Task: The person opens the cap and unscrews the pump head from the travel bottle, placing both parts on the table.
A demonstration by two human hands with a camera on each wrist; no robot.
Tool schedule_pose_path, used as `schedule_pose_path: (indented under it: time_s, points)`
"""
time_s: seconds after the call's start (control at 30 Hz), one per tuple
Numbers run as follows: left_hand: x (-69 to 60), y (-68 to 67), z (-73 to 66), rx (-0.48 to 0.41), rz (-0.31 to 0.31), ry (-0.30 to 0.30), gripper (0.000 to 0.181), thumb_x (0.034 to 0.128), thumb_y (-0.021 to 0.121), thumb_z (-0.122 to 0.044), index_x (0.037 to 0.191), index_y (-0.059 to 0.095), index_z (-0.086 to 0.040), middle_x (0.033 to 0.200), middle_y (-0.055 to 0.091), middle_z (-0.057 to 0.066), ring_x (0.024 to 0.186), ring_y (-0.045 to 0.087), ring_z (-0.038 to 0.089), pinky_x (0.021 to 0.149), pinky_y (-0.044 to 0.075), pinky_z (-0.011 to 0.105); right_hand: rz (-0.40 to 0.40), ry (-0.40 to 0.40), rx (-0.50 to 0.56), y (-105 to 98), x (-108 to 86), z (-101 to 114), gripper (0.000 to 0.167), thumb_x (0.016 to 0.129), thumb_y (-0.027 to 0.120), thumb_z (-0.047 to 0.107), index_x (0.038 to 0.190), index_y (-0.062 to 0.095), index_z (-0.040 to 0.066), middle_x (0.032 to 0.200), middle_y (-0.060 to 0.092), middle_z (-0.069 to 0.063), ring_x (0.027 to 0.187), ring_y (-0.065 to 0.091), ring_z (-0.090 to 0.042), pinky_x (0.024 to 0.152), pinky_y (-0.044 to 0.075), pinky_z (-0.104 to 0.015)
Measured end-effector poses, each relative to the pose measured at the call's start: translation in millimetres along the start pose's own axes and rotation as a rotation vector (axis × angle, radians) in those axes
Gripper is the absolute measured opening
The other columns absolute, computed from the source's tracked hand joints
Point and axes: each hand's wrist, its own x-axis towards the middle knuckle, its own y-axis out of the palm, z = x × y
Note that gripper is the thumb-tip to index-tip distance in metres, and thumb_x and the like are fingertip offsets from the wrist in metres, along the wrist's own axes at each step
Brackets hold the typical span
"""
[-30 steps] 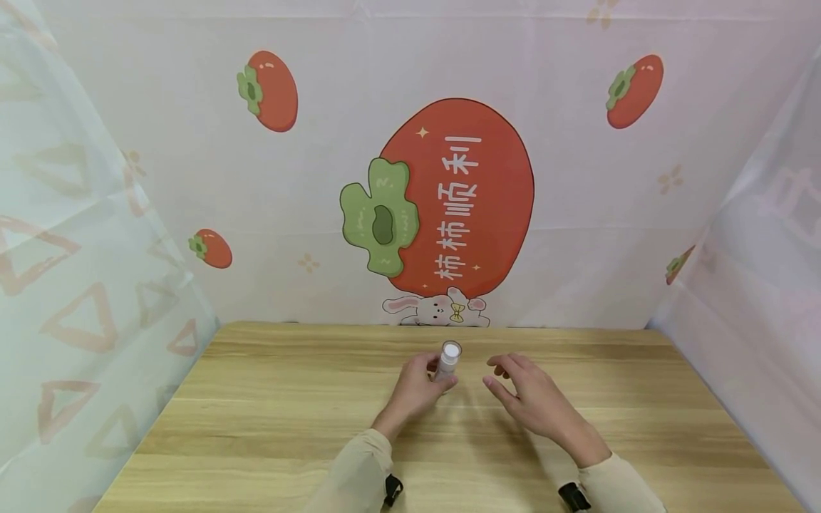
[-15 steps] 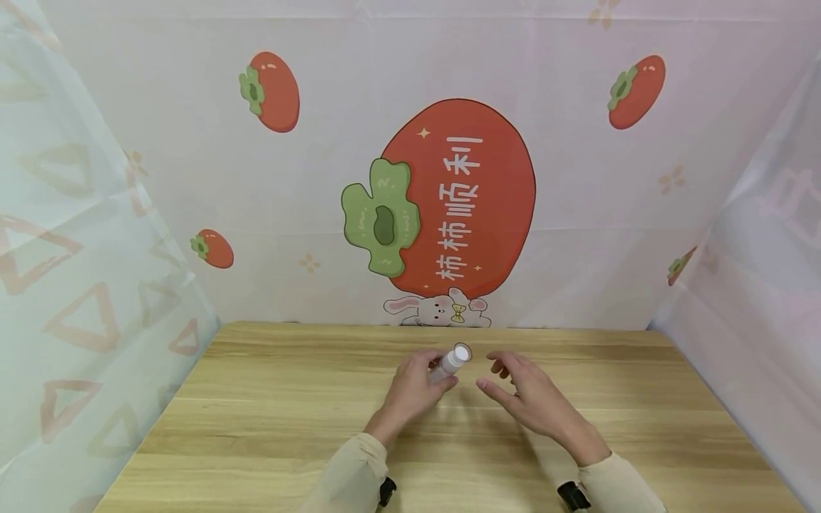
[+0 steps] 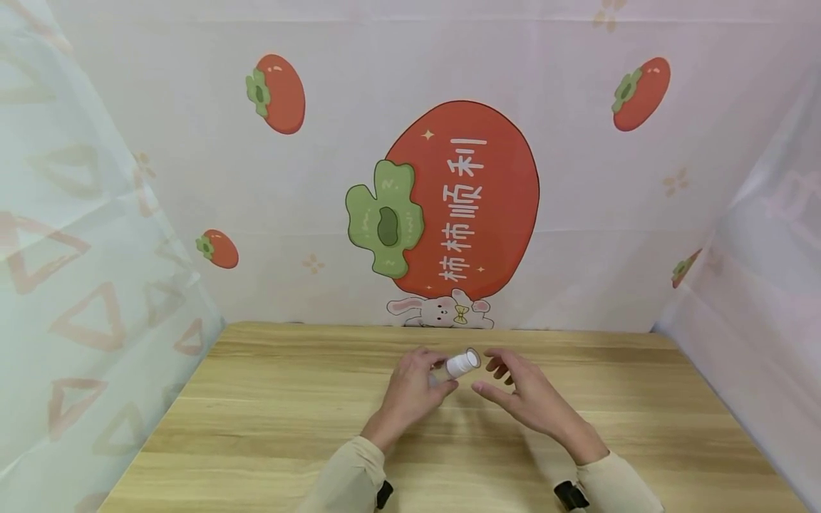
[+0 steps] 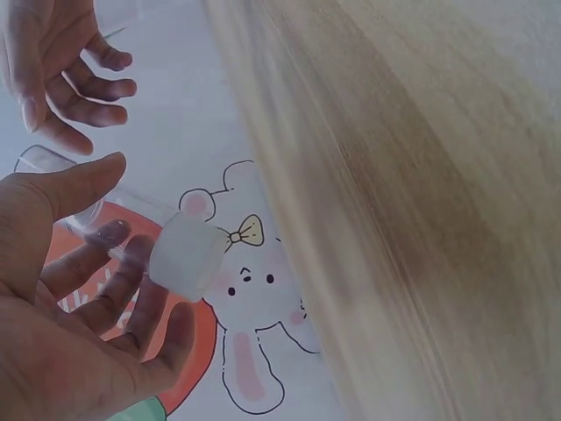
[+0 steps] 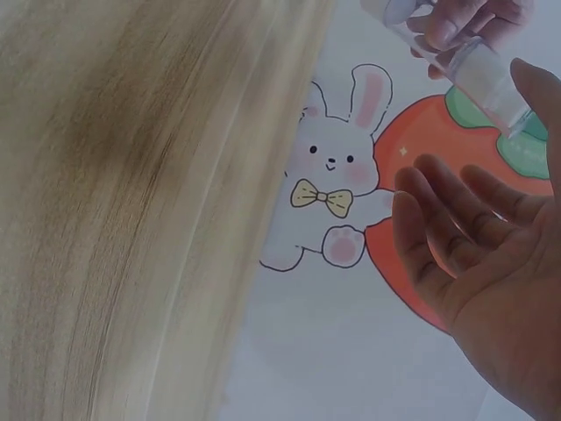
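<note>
A small clear bottle [image 3: 460, 364] with a white top under a transparent cap is gripped by my left hand [image 3: 409, 390], between thumb and fingers. It tilts over the table, its capped end toward the right hand. In the left wrist view the bottle's whitish base [image 4: 188, 256] shows past the fingers, and the thumb covers part of its body. My right hand [image 3: 527, 396] is just right of the cap, fingers loosely bent, holding nothing. In the right wrist view its palm [image 5: 491, 289] shows, apart from the bottle's white top [image 5: 487, 81].
The wooden table [image 3: 276, 399] ends at a back wall cloth [image 3: 577, 214] printed with persimmons and a rabbit [image 3: 440, 312]. White patterned cloth [image 3: 102, 285] hangs along the left side, and another sheet [image 3: 757, 328] hangs at the right.
The bottle has tipped from nearly upright toward the right in my left hand, bringing its cap closer to the right hand. The right thumb has shifted slightly left.
</note>
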Motion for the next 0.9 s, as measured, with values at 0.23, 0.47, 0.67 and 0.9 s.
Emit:
schedule_pose_path:
  time_s: [0.23,0.47,0.67,0.9]
  points:
    - [-0.7,-1.4,-1.3,0.073,-0.016,0.065,0.033,0.0801,0.088,-0.022,0.108,0.076,-0.010,0.106,0.070,0.004,0.097,0.060,0.022,0.086,0.049,0.041,-0.007,-0.018,0.053,-0.1,1.6,0.9,0.062,0.091,0.077,0.040,0.135,0.056,0.003,0.108,0.066,-0.006,0.096,0.063,-0.021,0.080,0.057,-0.043]
    - [-2.3,-3.0,-5.7,0.132,-0.021,0.099,0.031,0.0783,0.089,-0.023,0.105,0.076,-0.011,0.104,0.069,0.002,0.095,0.057,0.021,0.084,0.048,0.040,-0.002,-0.039,0.132,0.2,3.5,1.7,0.050,0.090,0.079,0.034,0.129,0.059,0.009,0.106,0.066,0.001,0.094,0.064,-0.018,0.078,0.058,-0.037]
    - [-3.9,-3.0,-9.3,0.161,-0.023,0.114,0.029,0.0769,0.090,-0.022,0.101,0.077,-0.013,0.102,0.068,0.000,0.097,0.057,0.021,0.085,0.049,0.040,0.026,-0.044,0.190,1.0,4.8,2.8,0.049,0.090,0.080,0.030,0.128,0.060,0.007,0.105,0.065,-0.001,0.094,0.064,-0.019,0.079,0.058,-0.036]
    - [-5.3,-2.4,-13.0,0.201,-0.007,0.121,0.028,0.0759,0.090,-0.023,0.100,0.077,-0.015,0.100,0.065,-0.002,0.096,0.055,0.019,0.085,0.048,0.039,0.072,-0.040,0.208,2.4,4.0,4.7,0.049,0.092,0.077,0.033,0.129,0.059,0.007,0.105,0.066,-0.001,0.093,0.063,-0.016,0.079,0.057,-0.036]
